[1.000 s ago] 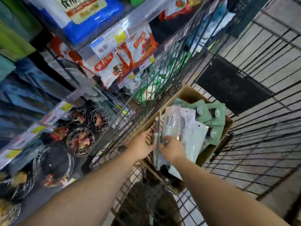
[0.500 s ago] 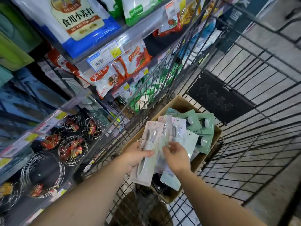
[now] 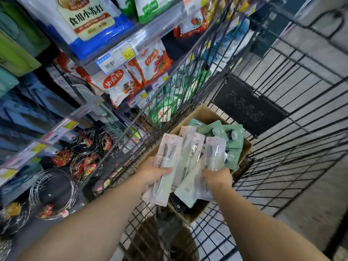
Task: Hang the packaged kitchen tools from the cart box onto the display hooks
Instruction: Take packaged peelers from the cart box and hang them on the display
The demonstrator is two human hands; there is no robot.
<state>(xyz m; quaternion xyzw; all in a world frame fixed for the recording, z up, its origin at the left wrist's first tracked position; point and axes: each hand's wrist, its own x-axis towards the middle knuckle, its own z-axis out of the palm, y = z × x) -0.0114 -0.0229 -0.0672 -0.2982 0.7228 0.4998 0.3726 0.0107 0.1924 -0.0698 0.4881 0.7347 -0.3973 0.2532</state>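
Observation:
A brown cardboard box (image 3: 202, 113) sits in the wire cart. Green packaged kitchen tools (image 3: 232, 147) lie in its far half. My left hand (image 3: 152, 173) is shut on a pale pink card-backed tool package (image 3: 165, 164), held just above the box's near edge. My right hand (image 3: 218, 177) grips a fanned bundle of several similar pale packages (image 3: 194, 161) beside it. The two hands' packages overlap in the middle. Display hooks are not clearly visible; the shelving at left is blurred.
The black wire cart (image 3: 282, 129) surrounds the box, its left wall next to the shelves. Shelves at left hold red-and-white food bags (image 3: 120, 85), a blue bag (image 3: 88, 21) and wire racks (image 3: 52, 193) with red tags lower down. Grey floor lies to the right.
Both hands have lifted the packages up out of the box and fanned them apart; my left hand now holds one package separate from the right hand's bundle. The view has tilted up.

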